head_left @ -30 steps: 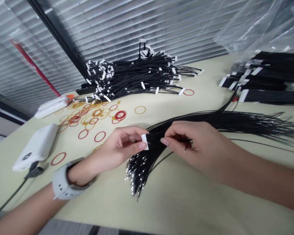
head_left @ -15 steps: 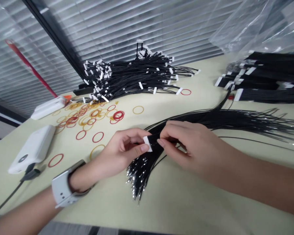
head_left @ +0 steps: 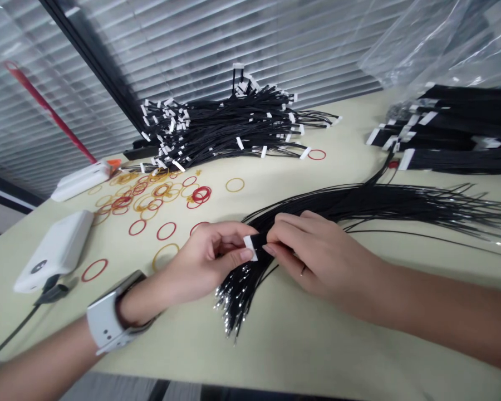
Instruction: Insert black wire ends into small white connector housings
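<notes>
Between the thumb and fingers of my left hand (head_left: 217, 256) is a white connector (head_left: 251, 248) with black wires running out of its right side. My right hand (head_left: 317, 250) is closed just beside it, its thumb and forefinger pinching a wire close to the connector; the exact fingertip contact is partly hidden. Beneath both hands lies a long bundle of loose black wires (head_left: 371, 203), with shiny metal tips (head_left: 234, 303) fanned out below the connector and more bare ends at the far right.
Red and yellow rubber bands (head_left: 162, 192) are scattered at the left. Behind them rises a pile of finished-looking black cables (head_left: 234, 125) with white connectors. More cable bundles (head_left: 459, 161) lie at right, near a clear plastic bag (head_left: 434, 44). A white power bank (head_left: 56, 253) sits at left.
My right hand has shifted slightly left and down, its fingers closer to the white connector. My left hand keeps its pinch nearly in place. A red band shows more above the left hand.
</notes>
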`<action>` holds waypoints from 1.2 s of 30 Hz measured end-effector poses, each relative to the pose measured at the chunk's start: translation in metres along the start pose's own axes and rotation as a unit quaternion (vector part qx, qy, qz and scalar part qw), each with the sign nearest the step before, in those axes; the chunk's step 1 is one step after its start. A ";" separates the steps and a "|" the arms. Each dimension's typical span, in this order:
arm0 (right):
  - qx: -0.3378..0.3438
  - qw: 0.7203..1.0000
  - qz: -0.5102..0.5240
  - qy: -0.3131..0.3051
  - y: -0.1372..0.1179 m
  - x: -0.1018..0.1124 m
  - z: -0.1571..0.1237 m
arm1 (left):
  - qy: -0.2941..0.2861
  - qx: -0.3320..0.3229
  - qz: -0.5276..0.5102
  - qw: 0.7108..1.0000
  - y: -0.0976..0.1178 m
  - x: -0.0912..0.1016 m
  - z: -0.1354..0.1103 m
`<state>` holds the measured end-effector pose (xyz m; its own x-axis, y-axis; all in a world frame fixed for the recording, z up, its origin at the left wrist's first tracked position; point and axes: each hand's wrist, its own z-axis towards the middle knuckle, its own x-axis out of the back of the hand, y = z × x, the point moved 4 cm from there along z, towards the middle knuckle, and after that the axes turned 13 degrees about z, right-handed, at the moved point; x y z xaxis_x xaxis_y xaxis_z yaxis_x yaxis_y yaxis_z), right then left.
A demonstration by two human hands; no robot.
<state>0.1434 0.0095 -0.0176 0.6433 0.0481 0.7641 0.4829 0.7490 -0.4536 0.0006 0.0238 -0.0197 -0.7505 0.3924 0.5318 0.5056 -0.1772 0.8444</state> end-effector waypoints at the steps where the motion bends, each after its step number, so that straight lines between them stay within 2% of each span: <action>1: -0.004 1.000 0.005 -0.002 0.000 0.000 0.000 | -0.003 -0.001 0.007 1.000 0.000 0.000 0.000; 8: -0.035 0.997 0.069 -0.027 0.005 0.004 0.004 | -0.032 -0.021 0.040 0.998 0.000 0.002 0.001; 13: -0.077 0.978 0.177 -0.074 0.011 0.007 0.006 | -0.041 -0.025 0.067 0.997 0.001 0.000 0.000; 20: -0.128 0.959 0.222 -0.121 0.012 0.012 0.006 | -0.043 -0.044 0.111 0.992 0.005 0.000 0.000; 24: -0.144 0.961 0.217 -0.098 0.014 0.012 0.007 | -0.047 -0.035 0.109 0.992 0.002 0.001 0.000; 36: -0.108 0.981 0.153 -0.053 0.012 0.006 0.005 | -0.044 -0.032 0.072 0.996 0.001 0.000 0.002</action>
<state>0.1502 0.0219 -0.0164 0.7174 0.3261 0.6157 0.3996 0.5314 -0.7470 0.0017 0.0257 -0.0193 -0.6297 0.4366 0.6426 0.5753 -0.2937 0.7634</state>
